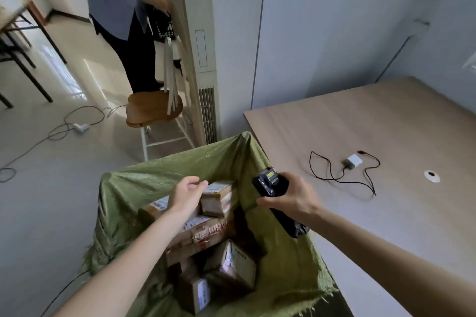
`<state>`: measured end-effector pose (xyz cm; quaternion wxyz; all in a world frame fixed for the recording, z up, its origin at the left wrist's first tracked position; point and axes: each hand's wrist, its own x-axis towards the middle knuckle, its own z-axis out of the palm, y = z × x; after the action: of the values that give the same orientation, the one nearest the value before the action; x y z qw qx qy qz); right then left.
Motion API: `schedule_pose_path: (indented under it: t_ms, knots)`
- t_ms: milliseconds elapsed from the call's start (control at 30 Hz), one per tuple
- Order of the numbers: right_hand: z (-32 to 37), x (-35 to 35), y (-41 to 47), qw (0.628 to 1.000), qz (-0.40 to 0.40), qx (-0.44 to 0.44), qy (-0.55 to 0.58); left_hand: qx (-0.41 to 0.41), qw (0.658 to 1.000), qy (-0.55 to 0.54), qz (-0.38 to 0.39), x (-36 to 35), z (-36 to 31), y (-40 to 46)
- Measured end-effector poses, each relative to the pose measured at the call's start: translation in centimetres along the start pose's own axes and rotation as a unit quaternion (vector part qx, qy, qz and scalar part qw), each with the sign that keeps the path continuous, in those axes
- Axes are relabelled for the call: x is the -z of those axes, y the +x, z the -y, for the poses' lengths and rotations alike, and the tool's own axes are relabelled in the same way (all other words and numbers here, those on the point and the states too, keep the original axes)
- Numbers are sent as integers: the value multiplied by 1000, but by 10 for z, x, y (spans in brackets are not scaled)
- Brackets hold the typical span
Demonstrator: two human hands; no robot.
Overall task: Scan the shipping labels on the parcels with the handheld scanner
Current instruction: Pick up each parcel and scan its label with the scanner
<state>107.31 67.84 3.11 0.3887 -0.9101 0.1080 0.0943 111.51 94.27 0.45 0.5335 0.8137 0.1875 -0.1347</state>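
Worktop [386, 116]: flat tan wood-grain slab, right half of the frame, its near-left edge touching the sack.
Sack [134, 188]: coarse green woven fabric, frayed rim, mouth wide open, lower centre; it holds a jumble of parcels.
Parcels [203, 234]: brown cardboard boxes, boxy, sealed with red-printed tape, white labels on several; piled at odd tilts inside the sack.
Top parcel [219, 198]: small carton with a white label on its upper face, resting on the pile just right of the left hand.
Stool [152, 108]: rounded glossy wooden seat on white legs, centre left, beside a pale upright unit with a vent grille.
Left hand [186, 194]: reaching into the sack mouth, fingers loosely bent, grip released, next to the top parcel; contact cannot be told.
Right hand [291, 195]: over the sack's right rim, grip clenched around the scanner.
Scanner [270, 183]: black plastic, chunky head with a small lit screen, handle end sticking out below the wrist; centre of the frame.
Charger [353, 161]: small white block with a thin black looping cable, lying on the worktop, right of centre.
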Motion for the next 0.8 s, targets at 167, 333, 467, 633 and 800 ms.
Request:
schedule_pose_path:
  t_ms: [167,333,467,633,800]
  knots:
    - [15,74,-42,997,-74,7,-7,-124,990,-9,66,-15,-80,-35]
    - [7,171,-112,984,-175,-27,-3,-245,957,11,155,-72,-177,-94]
    - [-25,258,-199,966,-247,-74,7,-333,910,70,235,-156,-242,-180]
    - [-96,359,-343,932,-307,-191,-9,-406,841,115,338,-262,-286,-317]
    - [-189,421,-538,856,-394,-334,3,-443,772,128,437,-379,-291,-502]
